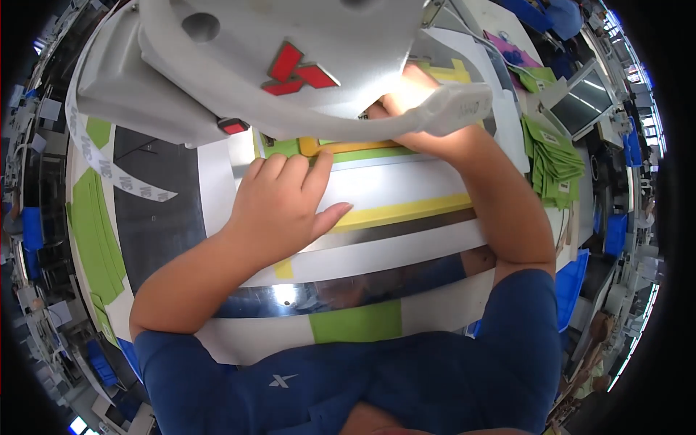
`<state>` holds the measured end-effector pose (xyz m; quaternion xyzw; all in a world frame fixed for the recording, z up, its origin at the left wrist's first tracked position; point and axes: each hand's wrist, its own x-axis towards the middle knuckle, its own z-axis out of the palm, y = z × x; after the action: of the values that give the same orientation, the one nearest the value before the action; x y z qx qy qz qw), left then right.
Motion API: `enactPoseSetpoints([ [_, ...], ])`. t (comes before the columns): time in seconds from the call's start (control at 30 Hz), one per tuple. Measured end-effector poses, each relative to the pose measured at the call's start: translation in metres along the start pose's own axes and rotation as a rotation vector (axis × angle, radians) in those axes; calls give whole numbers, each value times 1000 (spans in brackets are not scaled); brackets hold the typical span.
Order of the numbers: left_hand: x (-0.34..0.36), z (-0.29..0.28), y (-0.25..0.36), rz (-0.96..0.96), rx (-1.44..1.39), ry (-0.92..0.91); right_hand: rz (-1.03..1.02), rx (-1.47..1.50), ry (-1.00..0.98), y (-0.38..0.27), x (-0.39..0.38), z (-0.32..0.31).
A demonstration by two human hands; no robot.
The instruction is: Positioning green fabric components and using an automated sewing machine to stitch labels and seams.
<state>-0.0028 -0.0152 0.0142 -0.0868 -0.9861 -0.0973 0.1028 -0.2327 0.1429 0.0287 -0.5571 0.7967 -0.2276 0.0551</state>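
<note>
A white sewing machine [217, 80] with a red emblem fills the top of the view. Beneath its arm lies a green fabric piece [366, 155] with a flat yellow-orange strip [348, 147] along it. My left hand [279, 199] rests at the near left end of the strip, forefinger stretched onto it and thumb held apart. On the right, my right hand [415, 90] reaches under the machine head by the far end of the strip. A white lever [453, 109] crosses in front of that hand and hides most of its fingers, so their grip is unclear.
Yellow tape [406, 212] edges the white work surface. Green pieces lie at the left [98, 235], and a stack of green pieces [552, 163] sits at the right. A white printed tape [119, 177] hangs left of the machine. A tilted screen [580, 101] stands far right.
</note>
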Motion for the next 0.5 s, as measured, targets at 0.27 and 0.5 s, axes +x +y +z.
enactPoseSetpoints([
  [0.27, 9, 5, -5, -70, -41, 2, -247, -8, 212, 30, 2, 30],
  [0.5, 15, 4, -6, -46, 16, 3, -176, -33, 74, 34, 7, 35],
])
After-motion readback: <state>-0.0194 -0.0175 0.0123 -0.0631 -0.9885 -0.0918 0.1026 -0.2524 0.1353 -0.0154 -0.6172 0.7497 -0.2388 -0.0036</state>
